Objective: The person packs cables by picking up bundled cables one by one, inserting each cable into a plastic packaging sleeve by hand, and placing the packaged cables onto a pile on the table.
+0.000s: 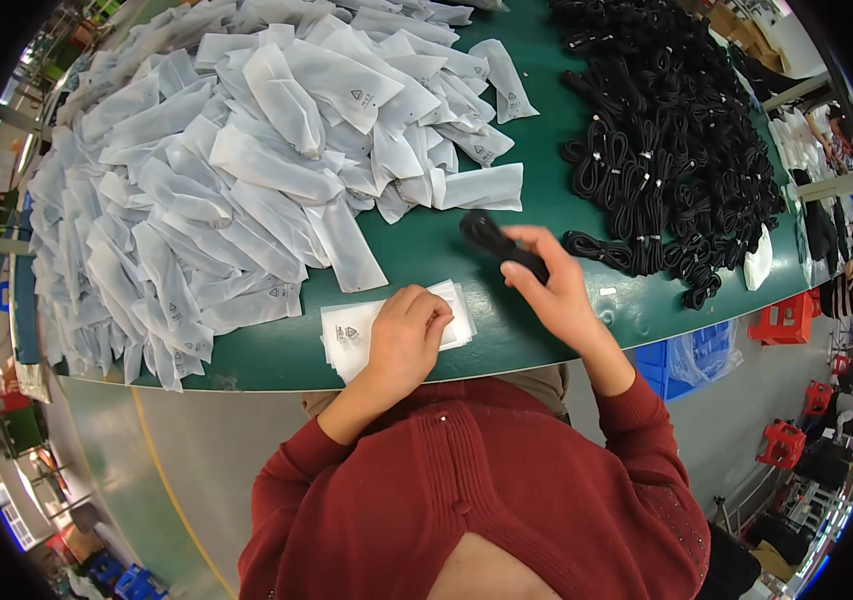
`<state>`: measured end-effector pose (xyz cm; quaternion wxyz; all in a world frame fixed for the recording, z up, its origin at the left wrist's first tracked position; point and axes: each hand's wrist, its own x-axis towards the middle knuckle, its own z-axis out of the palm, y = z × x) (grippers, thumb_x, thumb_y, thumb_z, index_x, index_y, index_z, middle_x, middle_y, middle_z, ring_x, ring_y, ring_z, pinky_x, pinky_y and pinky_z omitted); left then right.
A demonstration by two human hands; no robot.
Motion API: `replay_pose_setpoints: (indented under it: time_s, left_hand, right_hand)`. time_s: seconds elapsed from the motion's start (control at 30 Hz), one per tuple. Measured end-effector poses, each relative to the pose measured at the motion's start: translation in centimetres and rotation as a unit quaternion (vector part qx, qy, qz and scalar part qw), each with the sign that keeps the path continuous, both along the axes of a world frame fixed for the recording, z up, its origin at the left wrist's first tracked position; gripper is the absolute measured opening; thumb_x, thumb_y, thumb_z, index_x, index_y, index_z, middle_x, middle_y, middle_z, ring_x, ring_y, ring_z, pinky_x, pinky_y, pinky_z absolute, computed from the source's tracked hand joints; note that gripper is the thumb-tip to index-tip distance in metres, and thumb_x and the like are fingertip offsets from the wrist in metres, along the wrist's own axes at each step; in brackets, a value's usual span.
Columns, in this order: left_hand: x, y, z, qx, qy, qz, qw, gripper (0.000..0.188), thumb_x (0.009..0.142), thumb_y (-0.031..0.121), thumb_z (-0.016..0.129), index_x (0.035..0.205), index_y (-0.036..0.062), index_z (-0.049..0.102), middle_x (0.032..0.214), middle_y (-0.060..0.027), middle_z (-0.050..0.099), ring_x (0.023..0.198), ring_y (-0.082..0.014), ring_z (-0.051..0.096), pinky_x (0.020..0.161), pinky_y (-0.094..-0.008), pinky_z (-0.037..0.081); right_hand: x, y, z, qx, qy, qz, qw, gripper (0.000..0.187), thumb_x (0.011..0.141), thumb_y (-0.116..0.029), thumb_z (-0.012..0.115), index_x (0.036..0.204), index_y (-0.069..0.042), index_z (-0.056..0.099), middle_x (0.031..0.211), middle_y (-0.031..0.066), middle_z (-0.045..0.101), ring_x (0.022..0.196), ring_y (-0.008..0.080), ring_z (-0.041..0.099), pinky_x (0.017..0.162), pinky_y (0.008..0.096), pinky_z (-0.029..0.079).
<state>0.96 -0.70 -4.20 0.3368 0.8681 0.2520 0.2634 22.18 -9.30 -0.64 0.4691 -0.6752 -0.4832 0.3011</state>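
My right hand (552, 292) grips a coiled black cable (487, 236) between thumb and fingers, held above the green table. The cable's far end is blurred. My left hand (409, 332) rests on a small stack of flat, frosted plastic bags (344, 330) at the table's near edge. Its fingers are bent and pressed together over the bags; whether the fingertips pinch the top bag is hidden. A gap of bare table separates the held cable from the stack.
A large heap of filled frosted bags (236, 170) covers the table's left and middle. Many black cable bundles (646, 170) lie at the right on the green table (536, 345). A blue crate (681, 358) stands below the right edge, near red stools (782, 442).
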Motion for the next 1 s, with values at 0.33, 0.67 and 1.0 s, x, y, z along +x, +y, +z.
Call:
replay_pose_setpoints:
  time_s: [0.33,0.67,1.0]
  left_hand:
    - [-0.4,0.1,1.1,-0.209,-0.088,0.042,0.973,0.008,0.087,-0.002,0.067,0.090,0.0000,0.060,0.090,-0.0089,0.060,0.071,-0.0175,0.059,0.065,-0.0280,0.049]
    - [-0.1,0.5,2.7,0.017,-0.099,-0.042,0.994,0.017,0.075,-0.002,0.074,0.086,0.0037,0.061,0.099,-0.0092,0.061,0.090,-0.0301,0.056,0.079,-0.0388,0.046]
    - [0.1,2.6,5.9,-0.121,-0.126,-0.015,0.985,0.012,0.082,0.004,0.072,0.087,0.0045,0.062,0.103,-0.0072,0.061,0.082,-0.0191,0.055,0.072,-0.0296,0.045]
  right_hand:
    - [-1.4,-3.5,1.1,-0.006,-0.065,0.145,0.987,0.030,0.088,-0.009,0.070,0.117,-0.002,0.066,0.103,0.0169,0.071,0.087,0.0322,0.069,0.076,0.0351,0.055]
    - [-3.4,-2.6,-0.4,-0.119,0.174,0.044,0.976,0.024,0.102,-0.023,0.057,0.112,-0.002,0.063,0.084,-0.0020,0.057,0.068,0.0042,0.046,0.060,0.0199,0.039]
    - [-6.1,-1.8,0.2,0.102,0.233,0.036,0.967,0.046,0.094,0.002,0.062,0.135,0.001,0.041,0.112,0.0103,0.053,0.084,0.0123,0.058,0.075,0.0259,0.050]
